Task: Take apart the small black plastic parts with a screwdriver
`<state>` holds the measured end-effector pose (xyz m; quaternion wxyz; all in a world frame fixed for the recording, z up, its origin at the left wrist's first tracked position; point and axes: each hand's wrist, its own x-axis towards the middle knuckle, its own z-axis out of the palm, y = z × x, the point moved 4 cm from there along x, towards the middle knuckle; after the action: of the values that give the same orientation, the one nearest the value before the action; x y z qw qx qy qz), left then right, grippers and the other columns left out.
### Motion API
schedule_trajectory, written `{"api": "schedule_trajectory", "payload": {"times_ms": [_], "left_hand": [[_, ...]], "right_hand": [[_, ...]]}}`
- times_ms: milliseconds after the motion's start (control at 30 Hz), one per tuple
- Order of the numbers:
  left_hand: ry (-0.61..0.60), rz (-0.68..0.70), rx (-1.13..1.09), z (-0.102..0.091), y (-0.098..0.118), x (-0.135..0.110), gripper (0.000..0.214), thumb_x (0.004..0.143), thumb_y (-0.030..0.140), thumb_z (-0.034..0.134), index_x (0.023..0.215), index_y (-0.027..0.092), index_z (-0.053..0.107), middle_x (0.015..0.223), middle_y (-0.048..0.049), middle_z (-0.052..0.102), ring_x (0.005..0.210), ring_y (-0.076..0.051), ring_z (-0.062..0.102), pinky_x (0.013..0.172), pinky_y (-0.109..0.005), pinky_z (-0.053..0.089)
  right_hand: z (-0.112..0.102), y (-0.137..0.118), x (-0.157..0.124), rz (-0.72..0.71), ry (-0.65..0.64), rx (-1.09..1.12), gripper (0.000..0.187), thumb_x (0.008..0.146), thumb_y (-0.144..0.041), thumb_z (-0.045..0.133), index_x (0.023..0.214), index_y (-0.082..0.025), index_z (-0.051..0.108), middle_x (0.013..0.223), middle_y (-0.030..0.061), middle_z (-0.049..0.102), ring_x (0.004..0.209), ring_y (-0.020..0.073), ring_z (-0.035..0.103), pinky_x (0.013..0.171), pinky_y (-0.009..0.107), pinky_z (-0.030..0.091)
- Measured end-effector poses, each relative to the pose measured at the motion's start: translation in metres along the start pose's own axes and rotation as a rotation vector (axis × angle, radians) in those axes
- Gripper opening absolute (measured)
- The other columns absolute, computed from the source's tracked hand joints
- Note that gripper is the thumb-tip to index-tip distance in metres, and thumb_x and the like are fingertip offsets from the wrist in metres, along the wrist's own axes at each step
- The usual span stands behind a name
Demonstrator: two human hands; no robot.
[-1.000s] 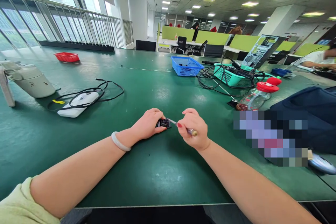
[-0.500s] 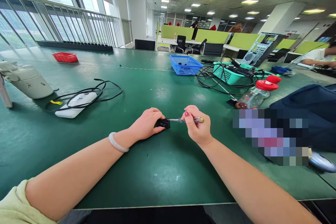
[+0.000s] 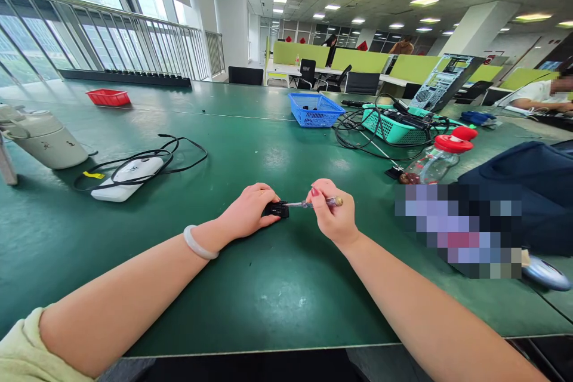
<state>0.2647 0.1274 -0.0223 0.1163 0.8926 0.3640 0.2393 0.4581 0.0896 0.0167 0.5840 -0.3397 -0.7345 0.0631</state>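
On the green tabletop (image 3: 215, 292), my left hand (image 3: 246, 210) grips a small black block-shaped part (image 3: 278, 209) between thumb and fingers. Its exact kind is too small to make out, and the fingers cover its left end. My right hand (image 3: 335, 215) is closed around the handle of a screwdriver (image 3: 301, 205) with a clear shaft end and a brassy cap. The screwdriver lies nearly level, its tip pointing left and meeting the right end of the black part.
Left stand a white power bank (image 3: 120, 186) with a black cable, a pale flask (image 3: 54, 140) and a red tray (image 3: 108, 97). Farther back are a blue basket (image 3: 316, 116) and a teal basket (image 3: 389, 128) of cables. A red-lidded bottle (image 3: 436, 161) and dark bag (image 3: 519, 191) sit right.
My right hand and the screwdriver's handle end have tilted up slightly. The tip stays at the black part, and my left hand keeps its hold.
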Motion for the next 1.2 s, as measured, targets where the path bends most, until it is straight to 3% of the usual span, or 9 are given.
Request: {"api": "schedule_trajectory", "payload": {"times_ms": [167,333,467,700,967,1200], "left_hand": [[0.01,0.021,-0.009,-0.001,0.001,0.0,0.02,0.083,0.026,0.074,0.101,0.022,0.065,0.108,-0.0084,0.073,0.118,-0.029,0.061,0.105,-0.05,0.05],[-0.001,0.012,-0.005,-0.001,0.002,0.001,0.022,0.083,0.025,0.075,0.102,0.021,0.065,0.109,-0.0091,0.073,0.119,-0.029,0.061,0.106,-0.05,0.05],[-0.01,0.027,0.014,-0.001,0.003,0.0,0.021,0.084,0.025,0.073,0.104,0.021,0.065,0.111,-0.0092,0.073,0.121,-0.029,0.06,0.107,-0.049,0.049],[-0.018,0.075,0.031,-0.001,0.008,-0.001,0.021,0.089,0.026,0.069,0.109,0.021,0.066,0.115,-0.0088,0.072,0.12,-0.027,0.061,0.106,-0.046,0.049],[-0.036,0.064,0.051,-0.002,0.012,0.0,0.02,0.09,0.028,0.069,0.109,0.021,0.066,0.114,-0.0092,0.072,0.118,-0.027,0.061,0.105,-0.047,0.048],[-0.028,0.035,-0.005,-0.002,0.007,0.0,0.023,0.088,0.027,0.07,0.11,0.022,0.067,0.114,-0.0084,0.072,0.118,-0.027,0.061,0.106,-0.047,0.048]], "right_hand": [[-0.001,0.0,0.001,0.007,-0.033,-0.016,0.042,0.099,-0.036,0.046,0.06,-0.024,0.057,0.054,-0.0007,0.056,0.065,0.0178,0.06,0.07,0.033,0.053],[-0.001,0.011,0.003,0.247,-0.037,0.071,0.048,0.097,-0.052,0.05,0.059,-0.023,0.058,0.054,-0.0003,0.055,0.055,0.0147,0.054,0.055,0.029,0.045],[0.001,0.024,0.003,0.472,0.041,0.222,0.054,0.089,-0.063,0.059,0.054,-0.022,0.052,0.046,-0.0034,0.047,0.045,0.0109,0.045,0.047,0.026,0.039],[0.012,0.054,-0.003,0.762,0.121,0.415,0.057,0.074,-0.071,0.072,0.053,-0.02,0.058,0.039,-0.004,0.047,0.036,0.0083,0.043,0.038,0.023,0.036],[0.021,0.061,-0.007,0.868,0.129,0.535,0.057,0.069,-0.07,0.078,0.054,-0.019,0.059,0.04,-0.0034,0.05,0.036,0.0079,0.046,0.038,0.022,0.04],[0.022,0.063,-0.012,1.11,0.161,0.598,0.05,0.082,-0.058,0.076,0.055,-0.018,0.06,0.04,-0.0025,0.051,0.04,0.0085,0.048,0.044,0.021,0.046]]}}
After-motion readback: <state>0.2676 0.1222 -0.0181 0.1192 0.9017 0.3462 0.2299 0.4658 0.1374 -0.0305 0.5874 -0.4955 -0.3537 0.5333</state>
